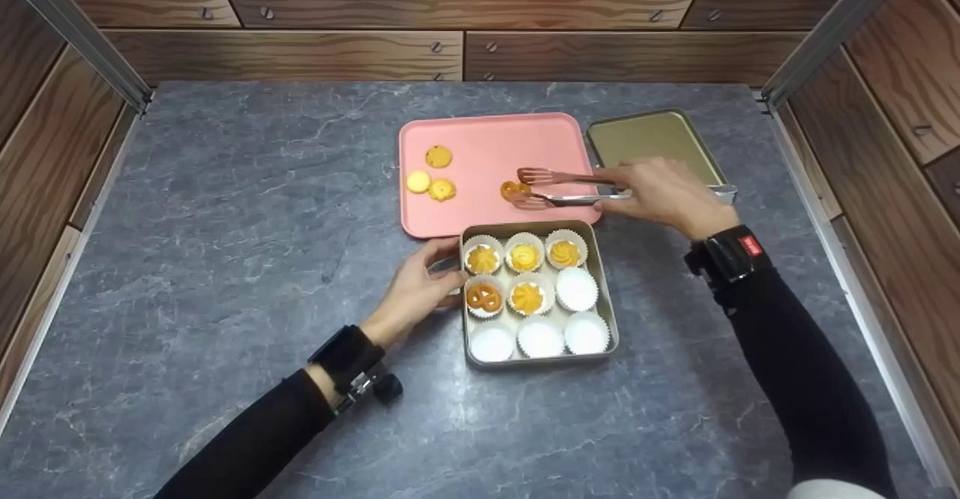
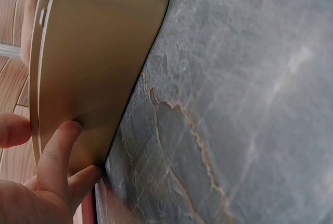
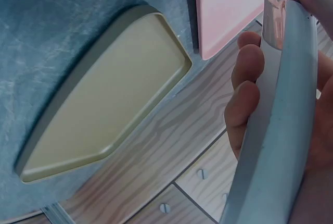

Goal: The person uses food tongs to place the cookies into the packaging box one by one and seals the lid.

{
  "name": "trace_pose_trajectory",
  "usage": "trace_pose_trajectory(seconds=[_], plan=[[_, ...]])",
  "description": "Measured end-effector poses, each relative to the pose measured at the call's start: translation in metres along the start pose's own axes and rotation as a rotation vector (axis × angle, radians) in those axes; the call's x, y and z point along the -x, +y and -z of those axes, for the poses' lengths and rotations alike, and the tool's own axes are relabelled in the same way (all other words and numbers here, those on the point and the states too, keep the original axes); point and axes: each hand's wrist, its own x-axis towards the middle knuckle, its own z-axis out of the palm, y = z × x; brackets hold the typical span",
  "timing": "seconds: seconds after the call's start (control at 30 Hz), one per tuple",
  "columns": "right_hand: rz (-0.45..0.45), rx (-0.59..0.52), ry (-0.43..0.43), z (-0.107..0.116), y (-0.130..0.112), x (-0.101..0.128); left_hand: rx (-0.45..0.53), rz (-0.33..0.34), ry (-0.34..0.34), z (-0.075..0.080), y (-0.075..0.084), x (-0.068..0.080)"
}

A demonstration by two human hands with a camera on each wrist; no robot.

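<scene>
My right hand point(image 1: 667, 191) holds metal tongs point(image 1: 581, 200) with copper-coloured slotted tips, over the right part of a pink tray point(image 1: 480, 135). The parted tips lie around a pretzel cookie point(image 1: 510, 188) on the tray, one overlapping it in the head view. With its fingertips, my left hand point(image 1: 416, 285) touches the left wall of a square tin point(image 1: 540, 362); the left wrist view shows them on the tin's outer side point(image 2: 99, 52). Inside the tin, white paper cups stand in rows. Cookies sit in the back cups and two middle ones, including a pretzel cookie point(image 1: 484, 298); the others show plain white.
On the tray's left lie a speckled round cookie point(image 1: 439, 156), a pale yellow round one point(image 1: 418, 181) and a flower-shaped one point(image 1: 442, 189). The tin's lid point(image 1: 652, 139) lies inside up at the back right, beyond my right hand. Wood-patterned panels point(image 1: 300, 56) border the grey marbled table point(image 1: 262, 184).
</scene>
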Motion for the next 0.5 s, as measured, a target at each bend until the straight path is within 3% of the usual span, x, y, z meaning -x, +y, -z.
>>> trace_pose_trajectory(seconds=[0.23,0.5], plan=[[-0.015,-0.04,0.003,-0.012,0.0,-0.007,-0.02,0.01,0.005,0.001,0.002,0.001],[0.036,-0.043,0.06,-0.021,0.0,-0.008,-0.021,0.004,0.004,0.001,0.0,0.001]])
